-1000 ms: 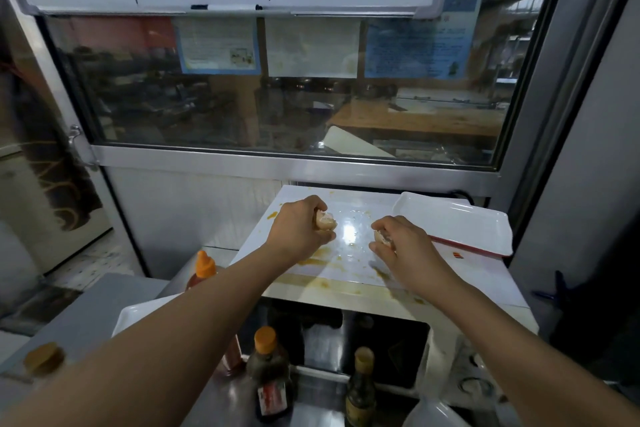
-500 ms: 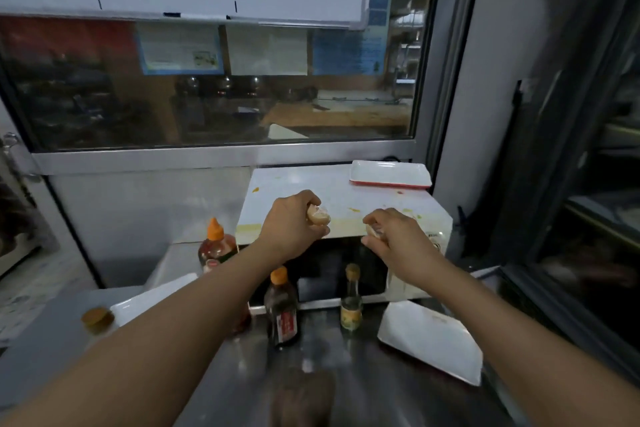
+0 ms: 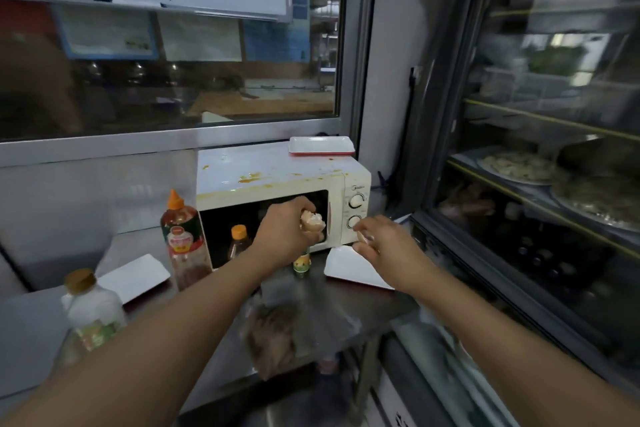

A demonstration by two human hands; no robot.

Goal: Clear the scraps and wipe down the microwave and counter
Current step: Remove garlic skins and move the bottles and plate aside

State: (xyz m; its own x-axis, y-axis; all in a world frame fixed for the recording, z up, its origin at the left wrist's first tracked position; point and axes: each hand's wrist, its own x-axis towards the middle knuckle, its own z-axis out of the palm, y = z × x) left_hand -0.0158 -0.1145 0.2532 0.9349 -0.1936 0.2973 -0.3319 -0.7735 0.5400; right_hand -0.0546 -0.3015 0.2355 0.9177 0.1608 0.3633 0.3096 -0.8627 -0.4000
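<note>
A white microwave [image 3: 277,168] stands on the steel counter [image 3: 346,305], its top smeared with orange-brown sauce stains [image 3: 250,178]. My left hand [image 3: 282,230] is in front of the microwave door and grips pale eggshell scraps [image 3: 312,220]. To the right, in front of the control knobs, my right hand [image 3: 379,241] pinches a smaller pale scrap [image 3: 363,237]. Both hands hover above the counter, away from the microwave top.
A white tray with a red rim [image 3: 321,145] sits on the microwave's back right. Sauce bottles [image 3: 181,236] and a capped bottle [image 3: 90,312] stand at left, white plates [image 3: 353,269] lie on the counter. A glass display fridge [image 3: 554,184] fills the right side.
Both hands have lifted off the microwave top and drawn back toward me with the scraps. The view has pulled back and swung right, showing the counter and fridge.
</note>
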